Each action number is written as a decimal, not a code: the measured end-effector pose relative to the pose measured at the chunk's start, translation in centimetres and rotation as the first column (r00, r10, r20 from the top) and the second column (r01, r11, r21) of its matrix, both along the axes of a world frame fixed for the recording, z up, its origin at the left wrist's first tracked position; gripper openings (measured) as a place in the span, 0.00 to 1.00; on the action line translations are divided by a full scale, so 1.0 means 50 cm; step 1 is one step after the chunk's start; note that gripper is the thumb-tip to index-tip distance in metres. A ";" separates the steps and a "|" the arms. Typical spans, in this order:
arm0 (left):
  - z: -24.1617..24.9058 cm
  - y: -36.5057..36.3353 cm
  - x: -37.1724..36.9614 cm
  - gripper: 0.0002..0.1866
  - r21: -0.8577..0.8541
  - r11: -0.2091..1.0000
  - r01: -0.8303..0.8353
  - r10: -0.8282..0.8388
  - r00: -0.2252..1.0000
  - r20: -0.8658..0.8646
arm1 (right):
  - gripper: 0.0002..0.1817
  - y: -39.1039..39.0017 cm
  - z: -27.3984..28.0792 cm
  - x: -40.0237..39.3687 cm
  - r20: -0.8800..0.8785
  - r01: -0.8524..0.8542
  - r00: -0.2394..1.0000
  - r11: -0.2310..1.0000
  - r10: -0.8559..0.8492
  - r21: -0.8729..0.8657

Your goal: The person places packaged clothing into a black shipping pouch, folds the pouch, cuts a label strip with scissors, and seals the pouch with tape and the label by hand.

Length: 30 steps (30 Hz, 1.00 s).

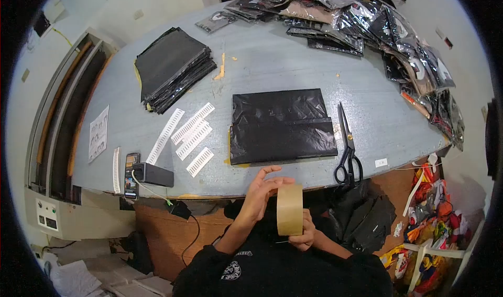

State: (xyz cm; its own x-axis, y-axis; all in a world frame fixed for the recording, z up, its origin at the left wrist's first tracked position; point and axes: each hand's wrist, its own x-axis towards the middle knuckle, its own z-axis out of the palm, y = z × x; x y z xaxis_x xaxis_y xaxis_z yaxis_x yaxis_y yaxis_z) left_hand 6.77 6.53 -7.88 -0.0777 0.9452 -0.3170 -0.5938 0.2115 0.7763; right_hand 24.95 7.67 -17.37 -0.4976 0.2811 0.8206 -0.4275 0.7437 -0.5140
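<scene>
A wide roll of tan tape [290, 210] is held upright over the front edge of the table. My right hand [304, 231] grips it from the lower right side. My left hand [259, 196] is at the roll's upper left, fingers apart, with fingertips near its top edge. Beyond the hands lies a folded black plastic package [283, 127], flat on the grey table [262, 69]. Large black scissors [347, 145] rest to the right of the package, handles toward me.
Stacked black bags [173, 66] lie at the back left, and clear-wrapped garments [361, 22] are heaped along the back right. Label strips [193, 134], a phone [131, 176] and a black box [157, 175] sit at the left. Colourful scraps [435, 218] fill the lower right.
</scene>
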 end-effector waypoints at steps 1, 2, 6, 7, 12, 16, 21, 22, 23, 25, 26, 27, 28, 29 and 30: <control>-0.002 -0.002 0.003 0.20 0.046 0.997 -0.054 0.052 0.998 0.030 | 0.09 0.003 0.002 -0.003 0.002 -0.001 1.000 0.999 0.001 0.044; -0.002 -0.002 0.004 0.21 0.090 0.990 -0.107 0.102 0.993 0.062 | 0.09 0.008 0.005 -0.005 -0.001 0.002 1.000 0.999 -0.002 0.047; 0.046 -0.010 -0.001 0.23 0.298 0.905 -0.304 0.316 0.949 0.010 | 0.06 0.035 0.029 -0.032 -0.077 -0.040 0.996 0.997 0.035 -0.066; 0.050 -0.007 -0.004 0.23 0.300 0.905 -0.302 0.315 0.949 0.005 | 0.03 0.042 0.028 -0.038 -0.107 -0.056 0.993 0.990 0.042 -0.131; 0.043 0.014 -0.020 0.25 0.441 0.826 -0.351 0.434 0.895 -0.100 | 0.03 0.066 0.042 -0.047 0.024 -0.055 0.998 0.986 0.059 -0.158; 0.009 0.019 -0.023 0.25 0.456 0.825 -0.335 0.443 0.883 -0.152 | 0.06 0.057 0.021 -0.031 0.208 -0.028 0.974 0.964 0.085 -0.263; 0.017 0.021 -0.024 0.28 0.452 0.841 -0.299 0.400 0.905 -0.144 | 0.09 0.040 0.028 -0.032 0.310 0.055 0.950 0.971 0.021 -0.234; 0.018 0.021 -0.024 0.29 0.447 0.848 -0.284 0.370 0.922 -0.117 | 0.10 0.038 0.025 -0.032 0.318 0.074 0.948 0.978 -0.008 -0.196; 0.017 0.021 -0.024 0.29 0.446 0.847 -0.288 0.373 0.920 -0.116 | 0.10 0.038 0.022 -0.031 0.326 0.093 0.945 0.984 -0.039 -0.155; 0.015 0.022 -0.022 0.29 0.466 0.848 -0.250 0.344 0.930 -0.126 | 0.11 0.039 0.017 -0.033 0.325 0.092 0.944 0.989 -0.050 -0.116; 0.014 0.022 -0.020 0.29 0.465 0.848 -0.254 0.346 0.930 -0.125 | 0.11 0.040 0.014 -0.033 0.322 0.093 0.945 0.993 -0.063 -0.079; 0.012 0.021 -0.017 0.30 0.447 0.858 -0.252 0.355 0.921 -0.162 | 0.11 0.042 0.011 -0.031 0.325 0.090 0.944 0.993 -0.059 -0.081; 0.011 0.019 -0.017 0.31 0.428 0.868 -0.253 0.363 0.910 -0.200 | 0.09 0.047 0.008 -0.027 0.316 0.044 0.949 0.992 -0.006 -0.115; 0.011 0.017 -0.019 0.31 0.425 0.868 -0.257 0.367 0.909 -0.199 | 0.08 0.051 0.006 -0.025 0.305 -0.001 0.951 0.989 0.047 -0.149; 0.011 0.015 -0.022 0.29 0.429 0.877 -0.216 0.331 0.919 -0.215 | 0.08 0.052 0.019 -0.021 0.306 -0.005 0.951 0.989 0.051 -0.150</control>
